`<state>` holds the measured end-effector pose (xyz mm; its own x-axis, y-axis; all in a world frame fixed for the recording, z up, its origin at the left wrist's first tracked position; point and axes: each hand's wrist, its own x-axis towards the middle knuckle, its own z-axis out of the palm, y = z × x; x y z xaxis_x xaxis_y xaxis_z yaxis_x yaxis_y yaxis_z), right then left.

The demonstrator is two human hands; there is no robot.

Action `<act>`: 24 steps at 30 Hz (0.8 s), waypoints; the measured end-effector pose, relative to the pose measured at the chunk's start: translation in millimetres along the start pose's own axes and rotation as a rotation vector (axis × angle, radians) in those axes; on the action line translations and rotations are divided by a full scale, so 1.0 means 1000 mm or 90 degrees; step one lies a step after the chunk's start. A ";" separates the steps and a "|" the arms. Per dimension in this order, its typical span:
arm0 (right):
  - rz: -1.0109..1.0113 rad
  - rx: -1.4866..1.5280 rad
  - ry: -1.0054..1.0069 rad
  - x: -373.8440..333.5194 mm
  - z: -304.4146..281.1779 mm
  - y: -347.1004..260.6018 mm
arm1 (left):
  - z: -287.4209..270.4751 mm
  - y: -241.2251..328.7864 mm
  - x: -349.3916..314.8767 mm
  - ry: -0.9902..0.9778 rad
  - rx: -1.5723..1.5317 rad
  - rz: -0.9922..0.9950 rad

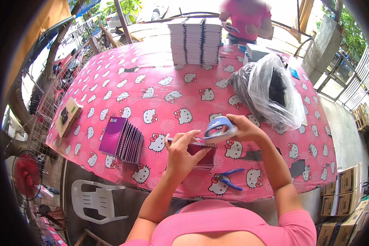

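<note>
My left hand point(183, 152) is closed on a purple-covered spiral notebook point(205, 160), thumb and fingers at its upper edge. In my right hand point(246, 128) is a blue and white tool with a looped handle point(220, 128), held just above the notebook's spiral edge; its exact kind is unclear. Blue-handled pliers point(228, 178) lie spread on the table, to the right of the notebook and nearer to me. Left of my hands stands a stack of purple spiral notebooks point(121, 140).
A pink patterned cover lies over the table point(160, 106). Tall stacks of wire-bound pads point(194, 43) stand at the far side, near another person point(248, 20). A clear plastic bag with dark contents point(270, 92) sits at right. A white plastic chair point(95, 201) stands at lower left.
</note>
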<state>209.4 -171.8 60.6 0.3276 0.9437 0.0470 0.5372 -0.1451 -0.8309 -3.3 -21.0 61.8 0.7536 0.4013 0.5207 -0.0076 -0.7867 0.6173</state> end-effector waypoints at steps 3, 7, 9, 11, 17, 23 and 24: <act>-0.129 -0.137 0.101 0.006 0.000 0.034 | 0.002 0.000 0.000 0.009 -0.035 -0.023; -0.046 -0.093 0.105 0.017 0.003 0.005 | -0.005 -0.003 0.004 0.026 0.011 -0.009; -0.031 0.349 0.127 0.013 0.010 0.010 | -0.013 -0.015 -0.004 0.058 0.085 0.031; -0.059 0.248 0.046 0.023 0.007 -0.003 | -0.014 -0.027 -0.003 0.069 -0.018 -0.066; 0.000 0.175 0.035 0.041 0.017 -0.022 | -0.014 -0.031 -0.021 0.185 -0.582 -0.286; -0.063 0.210 -0.022 0.052 0.030 -0.029 | -0.012 -0.050 -0.034 0.177 -0.662 -0.288; -0.082 0.082 -0.007 0.053 0.033 -0.023 | -0.012 -0.049 -0.035 0.173 -0.677 -0.301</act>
<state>189.0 -108.3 63.4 0.2531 0.9553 0.1526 0.4703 0.0164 -0.8824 -37.7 9.0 20.4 0.6656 0.7331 0.1396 -0.4044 0.1971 0.8931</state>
